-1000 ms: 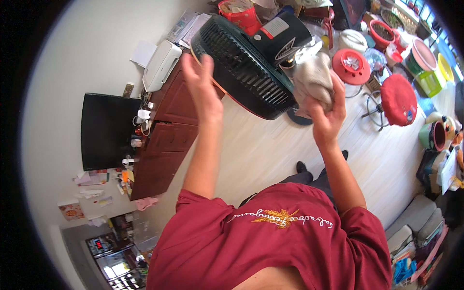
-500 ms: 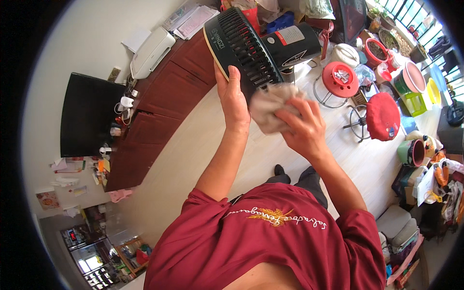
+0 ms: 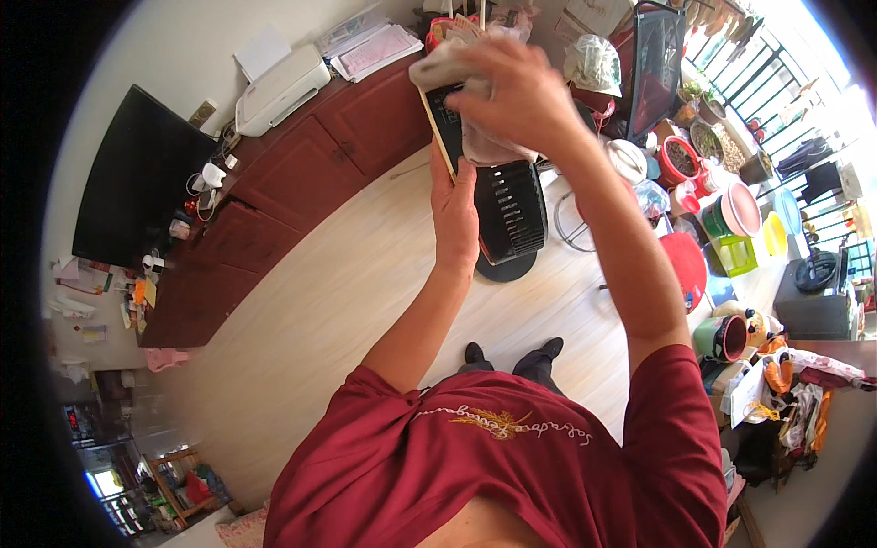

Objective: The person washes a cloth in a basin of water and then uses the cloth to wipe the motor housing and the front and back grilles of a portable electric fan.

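A black slotted appliance with a pale rim is held up in front of me, tilted. My left hand grips it from the left side, thumb on the near face and the other fingers largely hidden behind the rim. A greyish-beige cloth drapes over its upper part. My right hand, a little blurred, presses the cloth against the appliance with bent fingers. Beneath the slotted body shows a dark rounded end piece.
Along the left wall runs a dark red cabinet with a white printer and papers on top. A black television hangs at left. To the right stand a red stool, plant pots, basins and a striped pot.
My right hand and the cloth have moved from the appliance's lower edge up over its top. The appliance has turned, its rounded end now pointing down. My view has shifted slightly.
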`<move>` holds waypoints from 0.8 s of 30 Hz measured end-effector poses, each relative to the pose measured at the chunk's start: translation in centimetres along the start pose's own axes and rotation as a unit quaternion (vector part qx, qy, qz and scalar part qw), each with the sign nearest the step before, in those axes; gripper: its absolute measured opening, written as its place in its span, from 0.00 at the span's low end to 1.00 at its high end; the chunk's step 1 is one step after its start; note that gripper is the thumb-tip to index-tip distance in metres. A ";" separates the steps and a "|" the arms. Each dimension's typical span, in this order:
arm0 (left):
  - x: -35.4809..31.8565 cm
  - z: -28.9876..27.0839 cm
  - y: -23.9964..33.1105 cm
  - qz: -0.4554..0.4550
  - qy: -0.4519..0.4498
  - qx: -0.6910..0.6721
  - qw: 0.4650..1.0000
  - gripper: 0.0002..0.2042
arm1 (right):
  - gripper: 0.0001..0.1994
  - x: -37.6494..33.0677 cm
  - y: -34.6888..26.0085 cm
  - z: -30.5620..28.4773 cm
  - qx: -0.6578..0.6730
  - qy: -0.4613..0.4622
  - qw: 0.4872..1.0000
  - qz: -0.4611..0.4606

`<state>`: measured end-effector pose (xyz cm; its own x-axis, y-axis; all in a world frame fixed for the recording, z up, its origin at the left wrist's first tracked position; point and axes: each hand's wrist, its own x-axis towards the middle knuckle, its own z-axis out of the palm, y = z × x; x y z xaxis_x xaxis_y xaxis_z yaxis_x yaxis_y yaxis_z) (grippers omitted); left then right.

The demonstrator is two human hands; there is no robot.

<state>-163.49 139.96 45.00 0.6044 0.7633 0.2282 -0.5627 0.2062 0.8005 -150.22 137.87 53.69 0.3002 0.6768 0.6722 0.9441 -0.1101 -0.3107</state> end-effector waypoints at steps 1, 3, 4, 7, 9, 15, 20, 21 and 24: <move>0.1 -0.4 -0.5 -0.001 0.005 -0.003 1.000 0.26 | 0.23 -0.7 0.1 1.6 0.015 -0.016 0.999 0.025; 0.2 -0.9 -0.6 0.007 0.015 -0.005 1.000 0.25 | 0.22 -1.6 -1.0 1.7 0.000 0.013 1.000 0.008; 0.0 -0.4 -0.5 0.013 0.014 -0.008 1.000 0.25 | 0.22 -2.2 -1.2 0.6 -0.026 0.005 1.000 0.002; -0.3 -1.0 -0.6 -0.002 0.018 0.016 1.000 0.25 | 0.20 -4.8 -1.4 -1.2 0.016 -0.006 1.000 -0.001; 0.4 -1.7 -0.1 -0.019 0.020 -0.010 1.000 0.24 | 0.20 -8.1 -1.7 -1.6 0.041 -0.005 0.996 -0.076; 0.6 -0.5 1.0 -0.020 0.015 -0.013 1.000 0.23 | 0.20 -11.9 -0.4 -2.9 0.050 -0.065 0.983 -0.165; 0.9 -1.5 -0.5 -0.012 0.022 0.055 0.998 0.25 | 0.19 -1.8 1.9 -0.4 0.068 -0.007 0.993 -0.094; 0.7 -1.6 -0.7 -0.028 0.037 0.042 0.998 0.26 | 0.18 0.5 2.6 0.8 0.056 -0.004 0.994 -0.093; 0.6 -1.1 0.2 -0.036 0.033 0.026 0.998 0.27 | 0.21 7.6 5.3 4.9 -0.011 -0.122 0.992 -0.018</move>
<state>-163.84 141.14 44.68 0.6031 0.7865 0.1330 -0.4881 0.2321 0.8413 -143.57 146.00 53.86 0.2271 0.8364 0.4989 0.9569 -0.0965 -0.2739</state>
